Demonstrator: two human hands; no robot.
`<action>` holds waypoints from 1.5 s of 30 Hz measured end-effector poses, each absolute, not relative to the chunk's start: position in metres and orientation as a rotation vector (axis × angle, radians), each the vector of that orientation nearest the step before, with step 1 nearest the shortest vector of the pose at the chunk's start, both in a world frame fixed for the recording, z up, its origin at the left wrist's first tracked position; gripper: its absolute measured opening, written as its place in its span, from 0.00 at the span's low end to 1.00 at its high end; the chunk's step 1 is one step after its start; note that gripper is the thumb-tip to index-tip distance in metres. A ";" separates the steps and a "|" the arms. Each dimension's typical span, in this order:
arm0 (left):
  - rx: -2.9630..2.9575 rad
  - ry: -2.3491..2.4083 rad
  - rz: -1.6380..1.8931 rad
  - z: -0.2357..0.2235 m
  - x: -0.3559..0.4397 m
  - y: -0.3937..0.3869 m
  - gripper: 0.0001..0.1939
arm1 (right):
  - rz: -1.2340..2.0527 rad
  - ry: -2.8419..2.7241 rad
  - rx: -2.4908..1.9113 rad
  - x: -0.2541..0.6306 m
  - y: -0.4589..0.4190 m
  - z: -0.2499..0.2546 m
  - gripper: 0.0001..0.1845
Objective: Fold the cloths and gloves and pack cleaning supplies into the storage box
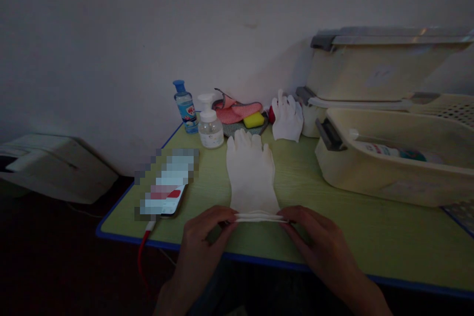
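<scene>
A pair of white gloves, seemingly stacked, lies flat on the green table with the fingers pointing away from me. Near the table's front edge, my left hand pinches the left corner of the cuffs between thumb and fingers. The right corner of the cuffs is pinched the same way by my right hand. Between my hands the cuff edges show as several layers, raised slightly toward me. Beyond the glove fingertips sit a yellow sponge and a pink cloth item.
To the left lies a phone with a red cable. A blue bottle and a clear pump bottle stand behind. Another white glove leans near the stacked lidded boxes. An open cream bin holds a tube.
</scene>
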State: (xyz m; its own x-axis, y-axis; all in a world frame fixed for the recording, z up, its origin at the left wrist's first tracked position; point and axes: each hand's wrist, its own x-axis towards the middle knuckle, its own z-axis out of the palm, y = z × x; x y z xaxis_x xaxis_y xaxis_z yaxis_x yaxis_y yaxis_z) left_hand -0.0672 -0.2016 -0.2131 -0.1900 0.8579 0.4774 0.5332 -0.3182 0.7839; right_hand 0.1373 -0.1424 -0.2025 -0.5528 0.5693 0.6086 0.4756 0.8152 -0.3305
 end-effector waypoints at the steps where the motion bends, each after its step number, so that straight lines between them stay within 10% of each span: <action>1: 1.753 1.626 1.486 -0.213 -0.067 -0.202 0.04 | 0.149 -2.277 -0.763 0.137 -0.142 -0.204 0.08; 28: 2.172 1.767 0.725 -0.214 -0.058 -0.196 0.12 | -0.047 -2.575 -0.776 0.129 -0.142 -0.205 0.09; 45: 2.606 1.451 0.051 -0.162 -0.070 -0.170 0.05 | 0.430 -2.847 -0.876 0.131 -0.127 -0.174 0.05</action>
